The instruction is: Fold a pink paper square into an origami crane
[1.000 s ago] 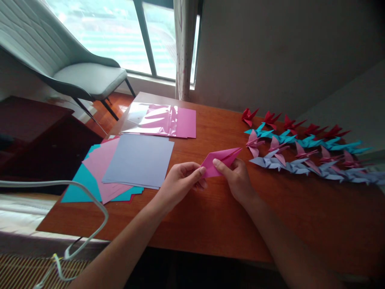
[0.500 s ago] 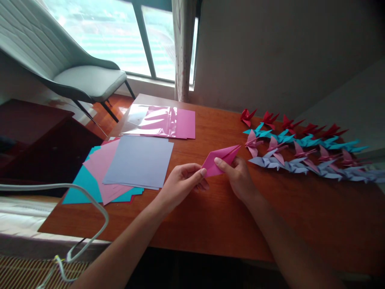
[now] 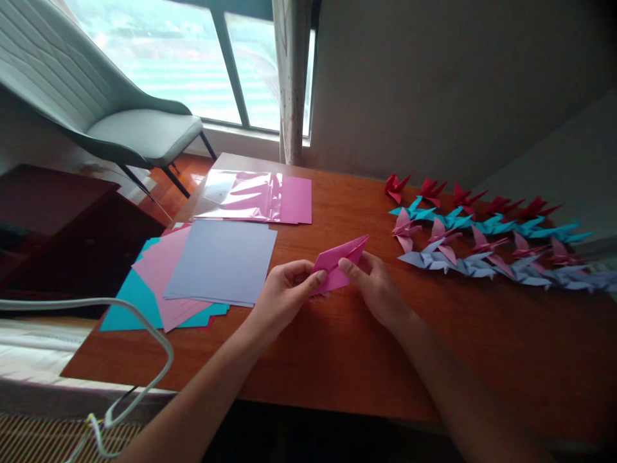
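Both my hands hold one pink folded paper piece (image 3: 339, 260) just above the wooden table (image 3: 347, 354). It is a long, pointed, kite-like shape with its tip aimed up and to the right. My left hand (image 3: 285, 292) pinches its lower left end between thumb and fingers. My right hand (image 3: 377, 285) grips its middle from the right, thumb on top. Left of my hands lies a stack of flat paper sheets (image 3: 202, 270), lilac on top, pink and teal beneath.
Rows of finished paper cranes (image 3: 482, 235) in red, teal, pink and lilac line the table's right side. A clear plastic sleeve over pink sheets (image 3: 255, 196) lies at the back. A grey chair (image 3: 120, 122) stands by the window. A white cable (image 3: 144, 334) loops at the lower left.
Both hands have shifted the pink folded piece a little to the left and closer to me. Its tip now points slightly lower than before.
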